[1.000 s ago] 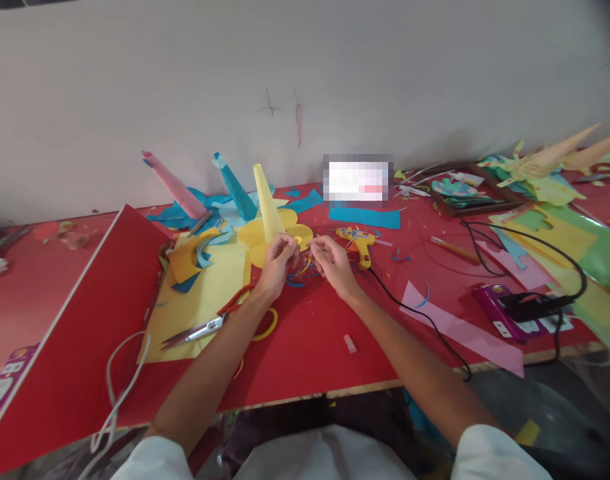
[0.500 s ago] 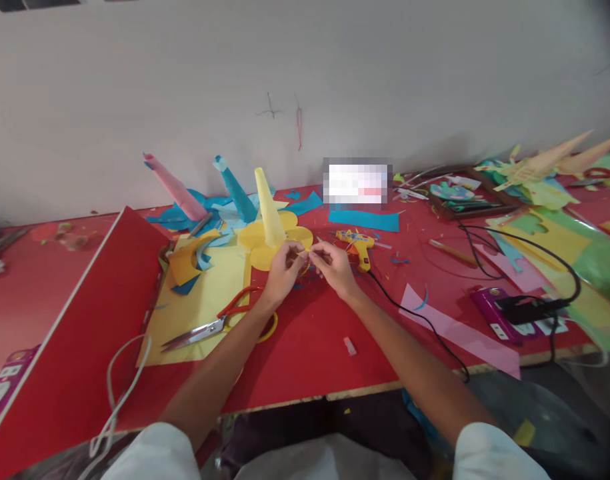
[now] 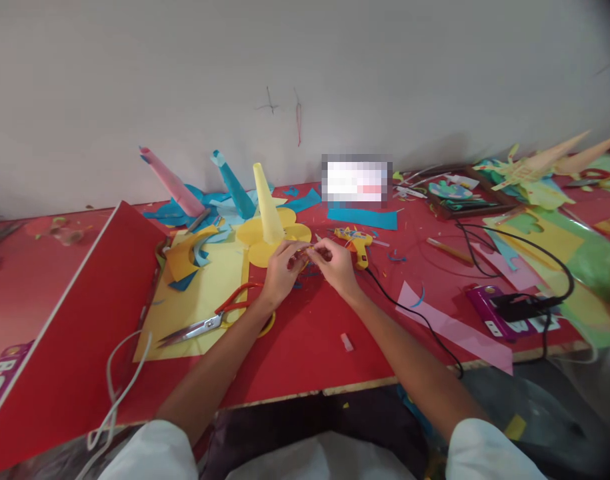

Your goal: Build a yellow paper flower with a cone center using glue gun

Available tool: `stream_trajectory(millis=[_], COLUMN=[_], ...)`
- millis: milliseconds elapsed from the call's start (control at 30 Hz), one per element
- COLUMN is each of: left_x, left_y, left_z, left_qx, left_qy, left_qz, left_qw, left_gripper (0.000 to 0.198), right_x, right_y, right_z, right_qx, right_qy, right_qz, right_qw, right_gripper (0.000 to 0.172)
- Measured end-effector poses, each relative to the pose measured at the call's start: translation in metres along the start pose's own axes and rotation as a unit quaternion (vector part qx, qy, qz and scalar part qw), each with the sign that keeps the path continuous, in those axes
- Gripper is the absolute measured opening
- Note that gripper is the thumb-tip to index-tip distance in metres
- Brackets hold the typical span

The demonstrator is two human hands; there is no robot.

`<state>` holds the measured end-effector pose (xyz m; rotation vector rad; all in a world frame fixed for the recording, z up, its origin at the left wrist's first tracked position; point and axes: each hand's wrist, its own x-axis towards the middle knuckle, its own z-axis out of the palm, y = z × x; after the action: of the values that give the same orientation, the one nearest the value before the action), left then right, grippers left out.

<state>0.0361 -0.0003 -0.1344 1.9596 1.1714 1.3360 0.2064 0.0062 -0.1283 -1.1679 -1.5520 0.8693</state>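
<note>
My left hand point(image 3: 283, 272) and my right hand point(image 3: 336, 267) meet over the red table, fingertips pinched together. Between them is a small yellow piece of paper point(image 3: 310, 249), mostly covered by the fingers. Just behind my left hand lies a yellow petal-shaped paper base point(image 3: 249, 231) with a pale yellow paper cone point(image 3: 268, 210) standing on it. A yellow glue gun point(image 3: 361, 250) rests just past my right hand, its black cord trailing right. Scissors with red and yellow handles point(image 3: 205, 327) lie by my left forearm, on a yellow sheet point(image 3: 185, 307).
Blue point(image 3: 233, 193) and pink paper cones point(image 3: 172, 181) stand at the back left. A red board point(image 3: 79, 320) leans at left. A blurred-out bright screen point(image 3: 357, 181) is near the wall. Pink paper strip point(image 3: 455, 327), purple box point(image 3: 492, 310) and dark tray point(image 3: 485, 207) are at right.
Both hands stay together at nearly the same spot, with fingers slightly shifted around the yellow piece. The whole view has moved a little; nothing else on the table has changed place.
</note>
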Motion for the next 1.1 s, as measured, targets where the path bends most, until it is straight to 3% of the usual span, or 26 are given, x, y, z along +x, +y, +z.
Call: stream_trajectory(millis=[200,500,667,833,1100], left_x=[0.0,0.003,0.002,0.002,-0.003], left_y=[-0.002,0.0,-0.004,-0.004,0.005], left_z=[0.0,-0.003,-0.002,-0.004,0.002], left_qx=[-0.072,-0.249,-0.259,-0.271,-0.167], left_qy=[-0.013,-0.027,0.001,0.013,-0.014], left_qz=[-0.056,-0.157,-0.185,-0.187,-0.133], left_qw=[0.996,0.955,0.948,0.944,0.977], left_gripper=[0.019,0.036,0.04,0.041,0.043], right_x=[0.001,0.004,0.004,0.005,0.004], right_y=[-0.003,-0.009,-0.005,-0.001,0.002], right_z=[-0.004,-0.012,-0.013,-0.013,-0.012], right_qx=[0.018,0.112,0.113,0.122,0.052], right_qy=[-0.038,-0.12,-0.124,-0.088,-0.095], right_qz=[-0.012,0.023,0.023,0.029,0.007], right_qw=[0.999,0.986,0.986,0.988,0.994], right_gripper=[0.052,0.051,0.05,0.046,0.042])
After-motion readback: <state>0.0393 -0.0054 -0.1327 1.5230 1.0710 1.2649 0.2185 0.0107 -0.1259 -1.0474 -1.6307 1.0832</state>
